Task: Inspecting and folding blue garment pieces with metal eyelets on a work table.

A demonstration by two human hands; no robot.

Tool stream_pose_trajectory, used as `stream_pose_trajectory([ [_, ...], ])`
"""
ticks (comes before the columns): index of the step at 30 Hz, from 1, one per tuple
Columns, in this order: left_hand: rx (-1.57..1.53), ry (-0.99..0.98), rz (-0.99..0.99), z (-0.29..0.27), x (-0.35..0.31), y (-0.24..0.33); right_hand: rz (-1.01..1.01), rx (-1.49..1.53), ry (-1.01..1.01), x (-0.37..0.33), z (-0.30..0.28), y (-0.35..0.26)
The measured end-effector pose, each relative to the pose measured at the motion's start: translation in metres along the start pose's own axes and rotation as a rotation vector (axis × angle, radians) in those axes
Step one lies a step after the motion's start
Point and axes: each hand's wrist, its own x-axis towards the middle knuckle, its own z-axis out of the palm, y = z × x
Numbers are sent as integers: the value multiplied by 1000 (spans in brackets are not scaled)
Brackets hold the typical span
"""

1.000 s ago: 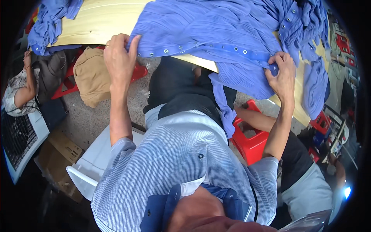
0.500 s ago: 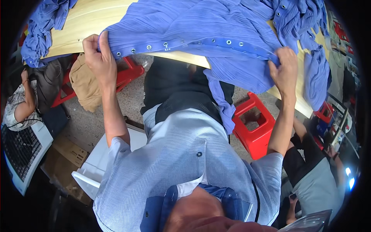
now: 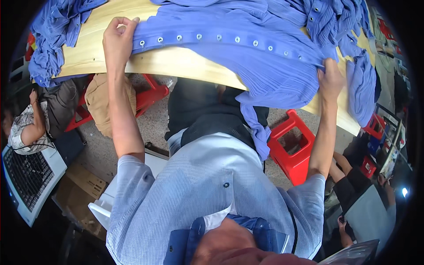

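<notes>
A blue pleated garment [image 3: 260,73] is spread over the pale wooden table [image 3: 176,66]. Along its near edge runs a band [image 3: 190,39] with a row of round metal snaps, stretched between my two hands. At the left end, my left hand [image 3: 118,44] pinches the band's corner between thumb and fingers. My right hand [image 3: 331,79] is closed on the band's other end, near the table's front edge. Below the band, part of the garment spreads toward the right hand, and a narrow blue strip [image 3: 254,119] hangs off the table.
More blue garments are heaped at the table's left [image 3: 48,39] and right [image 3: 327,26]. Below stand a red stool [image 3: 293,172] and another red stool [image 3: 152,99] beside a tan cloth [image 3: 104,104]. Other people sit at far left [image 3: 33,123] and lower right [image 3: 371,216].
My left hand has moved up, farther over the table, its thumb now against the fingers. The band is straighter and lies farther from the table's edge. My right hand has barely shifted.
</notes>
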Motion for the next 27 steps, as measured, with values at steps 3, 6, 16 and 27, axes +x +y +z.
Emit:
stream_pose_trajectory([
  [3, -230, 55, -28, 4, -2, -10, -14, 24, -28, 7, -9, -12],
  [6, -421, 97, -115, -10, -20, -3, -37, 89, -92, 13, -20, -20],
  [16, -330, 46, 2, -15, -94, -8, 25, 138, -86, 8, -21, -31],
  [27, -840, 26, 156, -14, -42, 46, 122, 129, -187, 11, -26, -20],
])
